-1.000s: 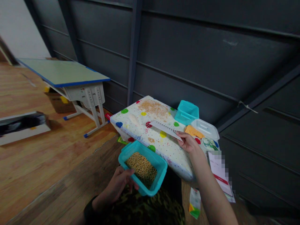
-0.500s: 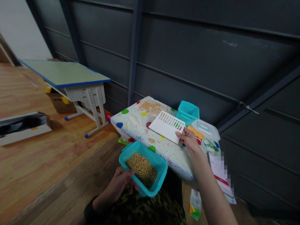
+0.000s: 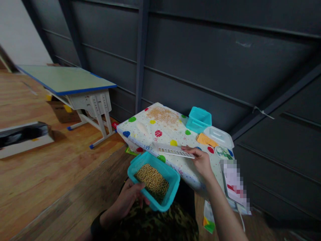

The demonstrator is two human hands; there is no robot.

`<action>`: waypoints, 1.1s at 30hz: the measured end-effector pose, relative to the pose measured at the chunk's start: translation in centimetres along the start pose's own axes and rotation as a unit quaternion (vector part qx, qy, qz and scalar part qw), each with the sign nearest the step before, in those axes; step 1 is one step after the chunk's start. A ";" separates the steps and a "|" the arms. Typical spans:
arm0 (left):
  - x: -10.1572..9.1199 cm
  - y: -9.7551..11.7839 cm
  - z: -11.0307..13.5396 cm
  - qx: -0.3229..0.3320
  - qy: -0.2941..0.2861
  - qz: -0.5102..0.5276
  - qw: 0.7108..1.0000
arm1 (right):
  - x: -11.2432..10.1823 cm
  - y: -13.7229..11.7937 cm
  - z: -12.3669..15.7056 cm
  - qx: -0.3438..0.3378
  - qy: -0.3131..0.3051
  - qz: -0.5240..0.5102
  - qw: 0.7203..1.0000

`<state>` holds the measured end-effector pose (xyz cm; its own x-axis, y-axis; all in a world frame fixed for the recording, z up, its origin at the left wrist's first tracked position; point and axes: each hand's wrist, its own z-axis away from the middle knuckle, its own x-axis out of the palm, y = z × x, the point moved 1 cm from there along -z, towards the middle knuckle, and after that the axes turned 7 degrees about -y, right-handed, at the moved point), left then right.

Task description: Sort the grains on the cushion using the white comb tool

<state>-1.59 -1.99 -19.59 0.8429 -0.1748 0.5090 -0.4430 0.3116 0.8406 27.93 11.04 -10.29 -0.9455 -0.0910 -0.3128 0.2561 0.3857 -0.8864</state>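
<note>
My left hand (image 3: 131,194) grips the near left rim of a teal plastic container (image 3: 173,185), its thumb over the edge. Soybeans (image 3: 151,178) partly fill that container, which sits low in front of the table. My right hand (image 3: 199,159) pinches the right end of a white slotted plastic board (image 3: 173,150), tilted nearly edge-on above the table's near side. Toward the back of the patterned tablecloth (image 3: 140,134) lie scattered soybeans with brownish bits (image 3: 163,115). A small whitish heap or scoop-like thing (image 3: 142,128) rests on the left.
At the table's back right stand a second teal container (image 3: 199,119) and a clear plastic lid or box (image 3: 219,136). An orange cloth (image 3: 207,140) and a round item (image 3: 223,153) lie near them. A partly blurred tablet-like device (image 3: 234,182) is at the right edge. Left stands a desk (image 3: 67,80).
My right hand has brought the white slotted board toward the table's near edge and turned it nearly edge-on. The left hand and soybean container have barely moved.
</note>
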 end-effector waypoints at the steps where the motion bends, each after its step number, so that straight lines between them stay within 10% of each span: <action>1: 0.0 -0.1 0.0 0.001 0.000 0.000 1.000 | 0.0 0.1 0.1 -0.001 0.001 0.005 1.000; 33: 0.7 0.0 -0.4 -0.006 0.040 0.022 0.999 | -0.8 1.4 -1.7 0.092 0.002 0.017 0.996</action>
<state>-0.93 -1.76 -19.31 0.8444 -0.0862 0.5287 -0.4767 0.3292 0.8151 28.65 13.22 -10.67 -0.9367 -0.0764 -0.3417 0.3193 0.2143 -0.9231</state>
